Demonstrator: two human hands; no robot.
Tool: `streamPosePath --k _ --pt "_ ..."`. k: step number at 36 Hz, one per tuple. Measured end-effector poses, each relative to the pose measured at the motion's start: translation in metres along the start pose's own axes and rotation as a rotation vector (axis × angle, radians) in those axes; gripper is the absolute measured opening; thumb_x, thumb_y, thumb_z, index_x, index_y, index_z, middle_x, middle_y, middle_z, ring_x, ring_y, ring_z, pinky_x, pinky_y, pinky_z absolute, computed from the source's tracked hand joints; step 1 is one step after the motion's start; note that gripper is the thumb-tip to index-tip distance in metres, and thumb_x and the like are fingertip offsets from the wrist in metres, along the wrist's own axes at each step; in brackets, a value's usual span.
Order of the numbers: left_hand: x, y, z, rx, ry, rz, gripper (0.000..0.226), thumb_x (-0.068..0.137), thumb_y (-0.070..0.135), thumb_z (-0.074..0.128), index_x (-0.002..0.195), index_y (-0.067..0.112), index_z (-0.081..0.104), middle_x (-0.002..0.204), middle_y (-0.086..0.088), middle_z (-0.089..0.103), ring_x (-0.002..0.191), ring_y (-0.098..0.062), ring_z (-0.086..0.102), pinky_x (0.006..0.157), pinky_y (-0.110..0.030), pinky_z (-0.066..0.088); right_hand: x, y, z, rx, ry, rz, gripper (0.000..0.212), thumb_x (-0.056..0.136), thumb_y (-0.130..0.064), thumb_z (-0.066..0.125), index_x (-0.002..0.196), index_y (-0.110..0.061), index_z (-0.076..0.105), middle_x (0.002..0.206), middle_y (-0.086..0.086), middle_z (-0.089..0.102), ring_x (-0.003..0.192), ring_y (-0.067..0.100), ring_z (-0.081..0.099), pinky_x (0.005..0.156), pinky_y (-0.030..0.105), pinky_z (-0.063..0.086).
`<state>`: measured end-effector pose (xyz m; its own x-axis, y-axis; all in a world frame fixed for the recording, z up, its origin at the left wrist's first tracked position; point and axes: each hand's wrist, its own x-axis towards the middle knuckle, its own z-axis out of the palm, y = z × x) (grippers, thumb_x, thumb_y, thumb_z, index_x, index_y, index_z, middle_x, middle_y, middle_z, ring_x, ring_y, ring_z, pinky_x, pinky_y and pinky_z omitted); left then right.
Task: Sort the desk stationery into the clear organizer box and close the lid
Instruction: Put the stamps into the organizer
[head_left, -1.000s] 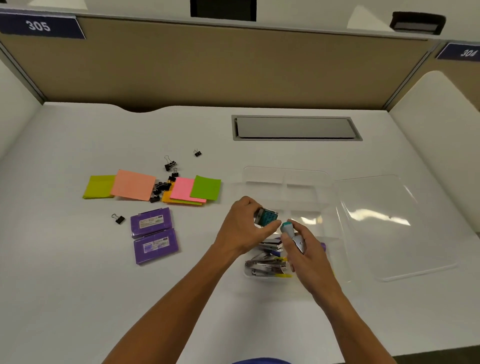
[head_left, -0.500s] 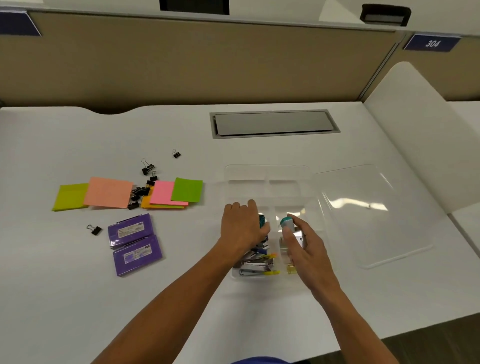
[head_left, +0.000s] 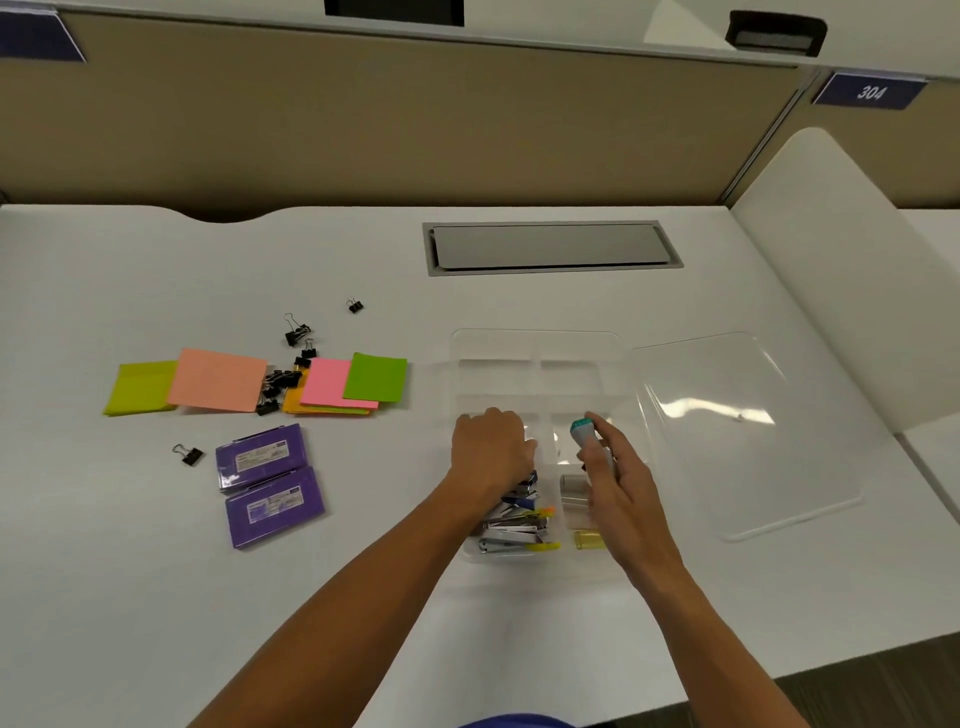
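My right hand (head_left: 618, 483) pinches the teal-capped tube (head_left: 584, 435) over the organizer (head_left: 535, 343); my left hand (head_left: 491, 449) curls inside it, contents hidden.

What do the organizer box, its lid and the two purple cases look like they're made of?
The organizer box looks like clear, slightly frosted plastic: the desk shows through its walls. The lid looks like glossy clear plastic, with bright glare streaks. The purple cases seem to be shiny translucent plastic with paper labels, though that is less certain.
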<state>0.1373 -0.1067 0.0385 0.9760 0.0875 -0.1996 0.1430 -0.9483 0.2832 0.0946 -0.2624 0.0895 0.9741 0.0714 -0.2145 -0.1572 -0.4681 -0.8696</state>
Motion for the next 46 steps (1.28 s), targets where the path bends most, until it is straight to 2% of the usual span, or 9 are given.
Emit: streamPosePath --k 5,10,14,17,23,26,30,33,46 --pt "-0.001 -0.006 0.0 -0.197 0.064 0.004 0.029 0.098 0.034 0.048 0.112 0.011 0.058 0.107 -0.006 0.061 0.093 -0.025 0.06 0.082 -0.033 0.043 0.012 -0.004 -0.006 -0.035 0.008 -0.026 0.048 0.097 -0.051 0.046 0.142 -0.038 0.042 0.127 -0.007 0.057 0.107 0.017 0.059 0.091 0.037 0.054" --pt "-0.006 -0.014 -0.008 -0.535 0.244 -0.058 0.037 0.097 0.028 0.052 0.131 0.014 0.053 0.124 -0.003 0.06 0.112 -0.019 0.058 0.097 -0.033 0.047 0.03 -0.01 -0.013 -0.102 0.001 -0.044 0.053 0.092 -0.033 0.064 0.142 -0.03 0.045 0.125 -0.011 0.052 0.108 0.007 0.054 0.078 0.011 0.042" --pt "-0.011 -0.024 -0.013 -0.722 0.439 -0.108 0.03 0.094 0.024 0.056 0.123 0.016 0.058 0.118 0.001 0.064 0.105 -0.009 0.059 0.091 -0.027 0.051 0.042 -0.016 -0.013 -0.181 -0.036 -0.073 0.038 0.087 -0.031 0.071 0.124 -0.031 0.062 0.117 -0.009 0.062 0.105 0.008 0.058 0.09 0.025 0.049" --pt "-0.013 -0.035 -0.014 -0.765 0.526 -0.138 0.026 0.093 0.023 0.057 0.119 0.018 0.06 0.113 0.005 0.064 0.097 -0.005 0.059 0.085 -0.03 0.055 0.046 -0.023 -0.008 -0.219 -0.081 -0.122 0.033 0.084 -0.028 0.075 0.114 -0.035 0.065 0.108 -0.016 0.062 0.1 0.001 0.057 0.085 0.02 0.047" --pt "-0.026 -0.053 -0.018 -0.81 0.596 -0.191 0.022 0.093 0.018 0.057 0.114 0.014 0.063 0.108 0.002 0.065 0.094 -0.008 0.061 0.081 -0.03 0.057 0.057 -0.023 0.017 -0.36 -0.161 -0.19 0.038 0.082 -0.024 0.077 0.118 -0.03 0.066 0.11 -0.012 0.062 0.109 0.015 0.054 0.095 0.03 0.047" --pt "-0.035 -0.062 -0.015 -0.83 0.607 -0.218 0.021 0.093 0.017 0.058 0.114 0.015 0.063 0.107 0.004 0.066 0.094 -0.008 0.061 0.079 -0.029 0.057 0.061 -0.022 0.031 -0.453 -0.224 -0.208 0.041 0.086 -0.016 0.073 0.125 -0.021 0.064 0.119 -0.004 0.059 0.107 0.01 0.05 0.097 0.022 0.041" --pt "-0.048 -0.074 -0.009 -0.831 0.608 -0.256 0.021 0.094 0.019 0.059 0.114 0.016 0.063 0.108 0.003 0.066 0.093 -0.007 0.061 0.076 -0.017 0.052 0.063 -0.018 0.049 -0.498 -0.262 -0.218 0.044 0.091 -0.008 0.065 0.134 -0.014 0.056 0.121 -0.003 0.046 0.107 0.009 0.045 0.107 0.026 0.042" --pt "-0.058 -0.083 -0.005 -0.828 0.604 -0.243 0.02 0.093 0.017 0.059 0.113 0.015 0.063 0.107 0.004 0.066 0.091 -0.009 0.063 0.073 -0.013 0.05 0.069 -0.012 0.059 -0.589 -0.26 -0.274 0.044 0.092 -0.007 0.063 0.135 -0.014 0.055 0.125 0.0 0.046 0.106 0.008 0.044 0.103 0.02 0.039" --pt "-0.094 -0.126 0.012 -0.779 0.65 -0.4 0.024 0.09 0.017 0.065 0.114 0.015 0.064 0.111 -0.002 0.067 0.095 -0.015 0.063 0.076 -0.025 0.056 0.077 -0.003 0.069 -0.965 -0.11 -0.509 0.025 0.092 -0.024 0.064 0.117 -0.02 0.067 0.121 -0.003 0.066 0.107 0.022 0.054 0.088 0.035 0.048"
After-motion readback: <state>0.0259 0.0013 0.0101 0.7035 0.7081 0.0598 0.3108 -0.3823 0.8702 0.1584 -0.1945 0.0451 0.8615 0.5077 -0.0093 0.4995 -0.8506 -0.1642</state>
